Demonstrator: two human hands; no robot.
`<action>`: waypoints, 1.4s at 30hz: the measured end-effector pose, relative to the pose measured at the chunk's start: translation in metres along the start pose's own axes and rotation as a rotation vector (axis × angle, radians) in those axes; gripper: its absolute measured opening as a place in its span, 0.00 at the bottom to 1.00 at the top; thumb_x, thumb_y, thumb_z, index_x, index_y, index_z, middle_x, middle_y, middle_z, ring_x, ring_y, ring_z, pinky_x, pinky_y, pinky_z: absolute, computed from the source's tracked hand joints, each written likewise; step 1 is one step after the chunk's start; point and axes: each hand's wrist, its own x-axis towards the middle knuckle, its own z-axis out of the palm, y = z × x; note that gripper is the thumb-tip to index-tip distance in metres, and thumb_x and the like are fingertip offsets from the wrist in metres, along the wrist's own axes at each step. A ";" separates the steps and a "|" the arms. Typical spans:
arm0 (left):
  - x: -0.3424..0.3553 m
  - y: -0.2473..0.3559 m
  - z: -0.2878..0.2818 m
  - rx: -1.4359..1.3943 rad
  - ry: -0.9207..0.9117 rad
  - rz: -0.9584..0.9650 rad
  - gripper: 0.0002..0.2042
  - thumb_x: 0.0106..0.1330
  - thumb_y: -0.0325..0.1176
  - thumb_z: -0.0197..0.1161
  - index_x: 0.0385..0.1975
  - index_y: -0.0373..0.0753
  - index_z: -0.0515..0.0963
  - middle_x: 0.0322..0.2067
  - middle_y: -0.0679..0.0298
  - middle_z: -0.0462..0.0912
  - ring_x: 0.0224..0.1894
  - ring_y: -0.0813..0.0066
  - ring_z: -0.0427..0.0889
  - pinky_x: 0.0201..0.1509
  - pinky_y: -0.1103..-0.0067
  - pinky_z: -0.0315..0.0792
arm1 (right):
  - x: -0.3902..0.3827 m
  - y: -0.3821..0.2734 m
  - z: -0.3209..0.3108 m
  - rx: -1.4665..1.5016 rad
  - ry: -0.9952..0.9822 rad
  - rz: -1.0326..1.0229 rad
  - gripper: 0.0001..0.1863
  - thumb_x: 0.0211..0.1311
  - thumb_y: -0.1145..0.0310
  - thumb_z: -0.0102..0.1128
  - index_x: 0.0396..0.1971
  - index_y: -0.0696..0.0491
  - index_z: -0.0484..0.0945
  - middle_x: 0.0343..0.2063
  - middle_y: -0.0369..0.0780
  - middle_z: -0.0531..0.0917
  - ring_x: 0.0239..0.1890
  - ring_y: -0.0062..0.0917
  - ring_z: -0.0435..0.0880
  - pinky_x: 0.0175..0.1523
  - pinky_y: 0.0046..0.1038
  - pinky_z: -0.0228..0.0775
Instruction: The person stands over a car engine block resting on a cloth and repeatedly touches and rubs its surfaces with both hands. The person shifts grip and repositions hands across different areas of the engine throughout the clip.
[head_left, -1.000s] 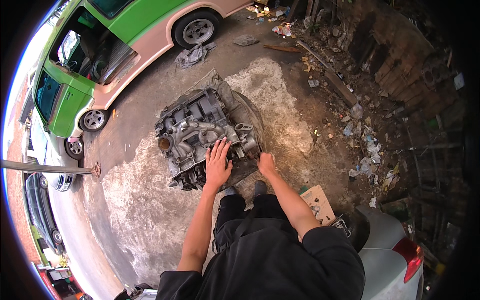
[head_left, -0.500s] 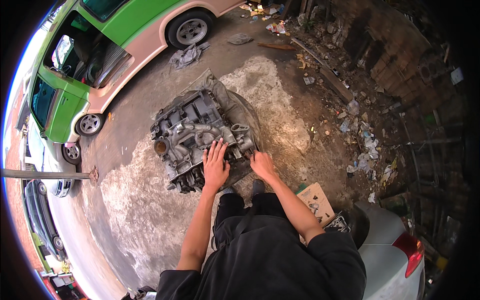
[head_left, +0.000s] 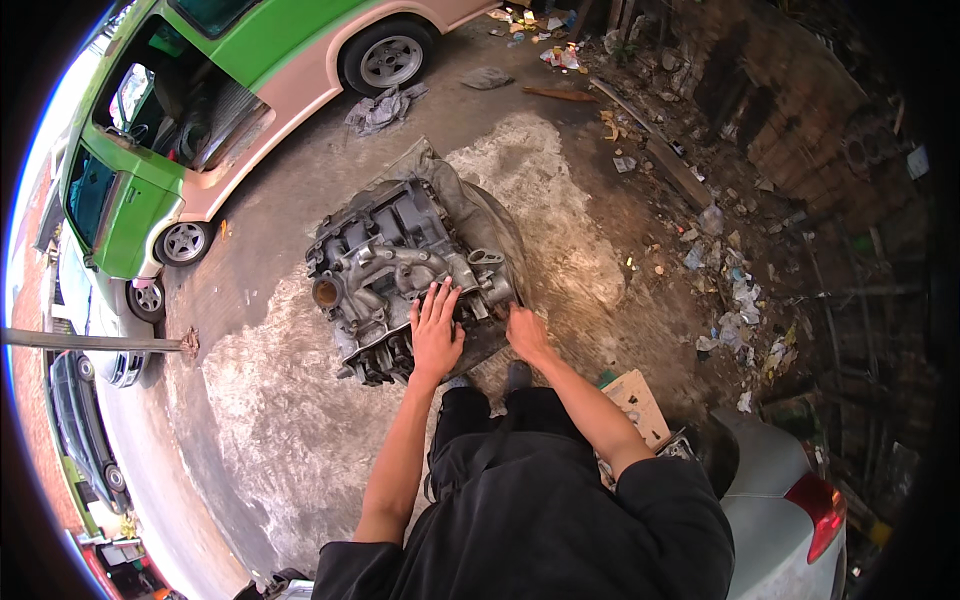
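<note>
A grey metal engine (head_left: 390,250) lies on a dark cloth (head_left: 490,215) on the ground in front of my feet. Along its near edge my left hand (head_left: 436,330) rests flat, fingers stretched out over the metal. At the engine's near right corner my right hand (head_left: 526,332) is closed, its fingers curled against the housing. Whatever those fingers hold, if anything, is hidden. A round rusty opening (head_left: 326,292) shows on the engine's left side.
A green and pink van (head_left: 300,100) stands at the far left. Close on my right are a tan board (head_left: 637,405) with small parts and a silver car's rear (head_left: 785,520). Litter (head_left: 740,300) and a wooden plank (head_left: 680,172) lie along the right side. A pole (head_left: 90,341) juts in from the left.
The whole view has shifted slightly. Both hands keep their places on the engine, and my right hand stays closed at its corner.
</note>
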 end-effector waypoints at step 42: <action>0.000 0.003 -0.002 0.003 0.018 -0.013 0.35 0.61 0.27 0.61 0.73 0.47 0.66 0.78 0.64 0.62 0.81 0.62 0.57 0.82 0.57 0.47 | -0.005 -0.013 -0.022 0.219 -0.025 0.058 0.22 0.65 0.74 0.59 0.57 0.69 0.78 0.40 0.61 0.85 0.44 0.56 0.86 0.50 0.50 0.79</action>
